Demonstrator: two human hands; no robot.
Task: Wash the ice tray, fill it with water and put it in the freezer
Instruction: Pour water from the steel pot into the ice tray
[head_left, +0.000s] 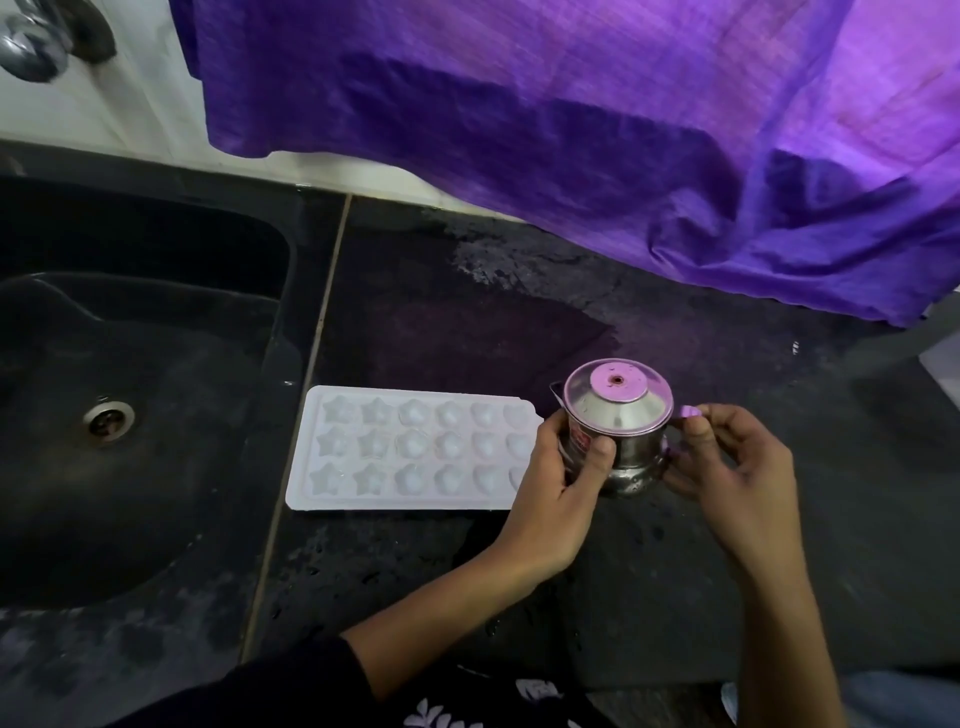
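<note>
At the near edge a black sleeve with a white leaf print (441, 719) covers the person's left arm. Both bare forearms reach forward over the dark, speckled stone worktop (675, 597), which is wet and dotted with droplets. The left hand (558, 483) curls round the side of a small, shiny stainless-steel jug with a domed metal lid (618, 426), thumb pressed on its front; the right hand (732, 462) pinches the jug's handle on the other side, fingers bent round it. The jug stands on the worktop, its lid capped by a flat round disc with a small hole in the middle. A red label shows on the jug's side behind the left thumb; its writing cannot be read.

Just left of the jug, partly under the left hand, lies the white rectangular plastic ice tray (410, 447), flat on the worktop, with three rows of moulded star and rounded hollows that look glossy.

Further left is a black moulded sink with a round metal drain (109, 418). Beyond, a purple woven cloth (571, 130) hangs over white wall tiles (145, 98), and a chrome tap (36, 44) is in the far left corner.
</note>
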